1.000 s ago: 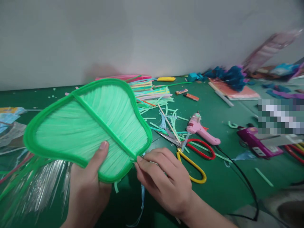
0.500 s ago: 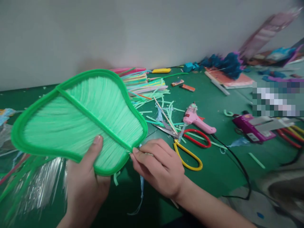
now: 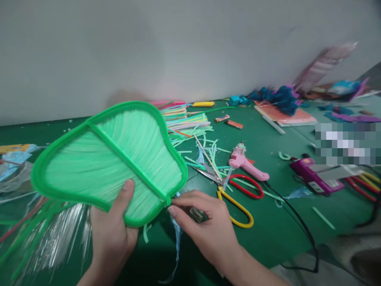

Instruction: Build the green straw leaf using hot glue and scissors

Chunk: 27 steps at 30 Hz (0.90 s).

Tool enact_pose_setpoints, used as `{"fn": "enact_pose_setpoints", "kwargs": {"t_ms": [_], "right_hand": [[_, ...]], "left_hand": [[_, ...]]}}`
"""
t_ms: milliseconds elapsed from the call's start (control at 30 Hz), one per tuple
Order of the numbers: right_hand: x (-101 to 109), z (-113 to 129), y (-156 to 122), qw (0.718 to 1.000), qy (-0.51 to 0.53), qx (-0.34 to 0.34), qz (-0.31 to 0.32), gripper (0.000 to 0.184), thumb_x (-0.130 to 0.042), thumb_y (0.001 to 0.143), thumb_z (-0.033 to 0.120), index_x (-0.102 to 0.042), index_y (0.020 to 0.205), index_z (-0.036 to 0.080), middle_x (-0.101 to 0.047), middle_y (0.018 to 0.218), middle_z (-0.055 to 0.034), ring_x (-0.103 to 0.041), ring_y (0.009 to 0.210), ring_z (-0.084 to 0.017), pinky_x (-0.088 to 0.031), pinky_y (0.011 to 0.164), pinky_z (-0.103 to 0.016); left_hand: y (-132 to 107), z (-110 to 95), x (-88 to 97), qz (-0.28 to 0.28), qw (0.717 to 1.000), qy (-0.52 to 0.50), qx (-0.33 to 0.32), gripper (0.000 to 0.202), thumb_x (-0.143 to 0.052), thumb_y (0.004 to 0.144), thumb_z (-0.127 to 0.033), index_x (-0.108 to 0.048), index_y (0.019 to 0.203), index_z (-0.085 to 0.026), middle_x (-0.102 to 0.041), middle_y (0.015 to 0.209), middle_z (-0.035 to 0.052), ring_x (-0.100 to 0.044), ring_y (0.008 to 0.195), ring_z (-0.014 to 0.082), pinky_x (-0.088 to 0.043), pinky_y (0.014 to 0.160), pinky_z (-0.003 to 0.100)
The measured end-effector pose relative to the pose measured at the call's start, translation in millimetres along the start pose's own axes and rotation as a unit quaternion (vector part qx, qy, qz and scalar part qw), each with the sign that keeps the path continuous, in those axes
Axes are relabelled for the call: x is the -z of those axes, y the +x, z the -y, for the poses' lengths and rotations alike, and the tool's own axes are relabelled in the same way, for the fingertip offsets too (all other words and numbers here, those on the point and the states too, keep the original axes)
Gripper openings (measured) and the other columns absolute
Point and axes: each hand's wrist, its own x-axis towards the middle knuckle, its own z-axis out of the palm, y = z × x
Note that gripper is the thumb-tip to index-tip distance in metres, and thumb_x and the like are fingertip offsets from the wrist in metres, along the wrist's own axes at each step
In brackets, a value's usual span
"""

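A leaf-shaped fan (image 3: 119,159) of pale green pipe cleaners, with a darker green rim and centre rib, is held tilted above the table. My left hand (image 3: 116,234) grips its lower edge, thumb on the front face and fingers behind. At the lower right end of the rib, my right hand (image 3: 208,222) pinches the fan's tip between thumb and forefinger. A small greyish thing I cannot make out shows in the gap below that forefinger. Light blue tassel threads (image 3: 177,242) hang beneath the tip.
Red-and-yellow-handled scissors (image 3: 236,202) and a pink glue gun (image 3: 247,165) lie right of my hands. Behind are pipe cleaner bundles (image 3: 193,121) and an orange lighter (image 3: 234,124). A purple device (image 3: 315,176) sits at right; clear strips (image 3: 59,234) lie at left.
The fan has shifted slightly right and lower in view. My right thumb and forefinger have opened into a wider arch at its tip, showing the gap between them. The camera has tilted up slightly.
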Motion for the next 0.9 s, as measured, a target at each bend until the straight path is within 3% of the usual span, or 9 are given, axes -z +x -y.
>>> {"fn": "enact_pose_setpoints", "kwargs": {"t_ms": [167, 333, 467, 533, 667, 733, 800, 900], "right_hand": [[-7, -1, 4, 0.997, 0.046, -0.055, 0.010, 0.009, -0.080, 0.079, 0.029, -0.081, 0.077, 0.021, -0.077, 0.073, -0.0023, -0.070, 0.066, -0.014, -0.054, 0.060, -0.022], [-2, -4, 5, 0.994, 0.067, -0.089, 0.019, 0.013, -0.081, 0.077, 0.032, -0.081, 0.080, 0.019, -0.078, 0.079, -0.0034, -0.071, 0.071, -0.016, -0.056, 0.067, -0.025], [7, -1, 4, 0.988, 0.074, -0.123, 0.049, 0.028, -0.082, 0.075, 0.044, -0.078, 0.083, 0.018, -0.075, 0.076, -0.0034, -0.068, 0.068, -0.017, -0.053, 0.064, -0.026], [10, 3, 2, 0.991, 0.052, -0.115, 0.054, 0.031, -0.078, 0.079, 0.048, -0.075, 0.080, 0.017, -0.072, 0.072, -0.0027, -0.064, 0.065, -0.015, -0.049, 0.060, -0.026], [16, 6, -4, 0.996, -0.007, -0.067, 0.056, 0.026, -0.069, 0.087, 0.041, -0.072, 0.077, 0.017, -0.070, 0.071, -0.0023, -0.061, 0.066, -0.014, -0.047, 0.063, -0.026], [21, 4, -8, 0.992, 0.041, -0.086, 0.088, 0.025, -0.069, 0.088, 0.042, -0.075, 0.088, 0.018, -0.074, 0.082, -0.0044, -0.066, 0.076, -0.016, -0.050, 0.070, -0.028], [26, 1, -11, 0.975, 0.137, -0.128, 0.122, 0.033, -0.079, 0.080, 0.046, -0.076, 0.099, 0.019, -0.078, 0.093, -0.0057, -0.069, 0.086, -0.018, -0.053, 0.078, -0.029], [28, -1, -14, 0.943, 0.251, -0.177, 0.130, 0.044, -0.090, 0.067, 0.051, -0.077, 0.092, 0.018, -0.078, 0.086, -0.0053, -0.070, 0.080, -0.017, -0.055, 0.074, -0.028]], "left_hand": [[0, 0, -0.5, 0.020, 0.999, -0.025, 0.009, 0.042, -0.081, 0.075, -0.015, -0.073, 0.117, -0.021, -0.080, 0.112, 0.0057, -0.069, 0.121, 0.0283, -0.058, 0.103, 0.039], [3, 4, -1.7, 0.057, 0.997, -0.053, 0.013, 0.046, -0.082, 0.075, -0.015, -0.073, 0.120, -0.023, -0.078, 0.117, 0.0064, -0.068, 0.123, 0.0291, -0.058, 0.105, 0.043], [-4, 6, -4.3, 0.065, 0.996, -0.063, 0.000, 0.051, -0.087, 0.071, -0.019, -0.073, 0.120, -0.023, -0.078, 0.118, 0.0073, -0.068, 0.122, 0.0312, -0.058, 0.104, 0.046], [-11, 5, -5.4, 0.072, 0.995, -0.069, -0.004, 0.053, -0.089, 0.070, -0.022, -0.073, 0.120, -0.023, -0.078, 0.118, 0.0078, -0.069, 0.122, 0.0317, -0.059, 0.102, 0.047], [-21, 4, -5.1, 0.066, 0.995, -0.078, -0.008, 0.054, -0.092, 0.066, -0.023, -0.074, 0.117, -0.022, -0.079, 0.114, 0.0083, -0.071, 0.117, 0.0315, -0.062, 0.097, 0.044], [-22, 3, -4.2, 0.064, 0.994, -0.084, -0.004, 0.056, -0.093, 0.064, -0.023, -0.074, 0.117, -0.022, -0.080, 0.112, 0.0077, -0.073, 0.113, 0.0306, -0.062, 0.098, 0.043], [-22, 3, -3.8, 0.069, 0.994, -0.090, 0.005, 0.057, -0.093, 0.064, -0.024, -0.074, 0.117, -0.022, -0.080, 0.110, 0.0072, -0.075, 0.108, 0.0297, -0.062, 0.097, 0.043], [-23, 4, -4.9, 0.086, 0.991, -0.096, 0.026, 0.060, -0.095, 0.060, -0.026, -0.074, 0.116, -0.021, -0.081, 0.105, 0.0070, -0.078, 0.099, 0.0287, -0.063, 0.094, 0.043]]}}
